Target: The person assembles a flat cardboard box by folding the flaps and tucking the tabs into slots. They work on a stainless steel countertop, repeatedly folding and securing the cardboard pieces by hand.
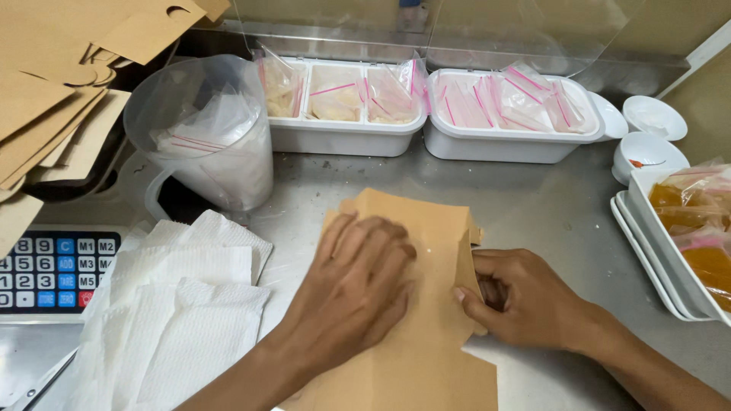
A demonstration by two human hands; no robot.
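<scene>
L hand flat on brown cardboard sheet at surface near edge; R hand pinches its right flap. White napkins just left, plastic jug behind them, sachet trays along far edge.

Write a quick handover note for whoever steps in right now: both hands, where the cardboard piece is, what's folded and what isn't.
Left hand: flat, palm down, pressing the brown cardboard piece onto the steel counter.
Right hand: pinching the piece's right edge flap, fingers curled under it.
Done: the right flap is lifted and partly folded.
Left: the rest lies flat, unformed.
Nearby: white paper napkins to the left, more flat cardboard blanks at top left.
</scene>
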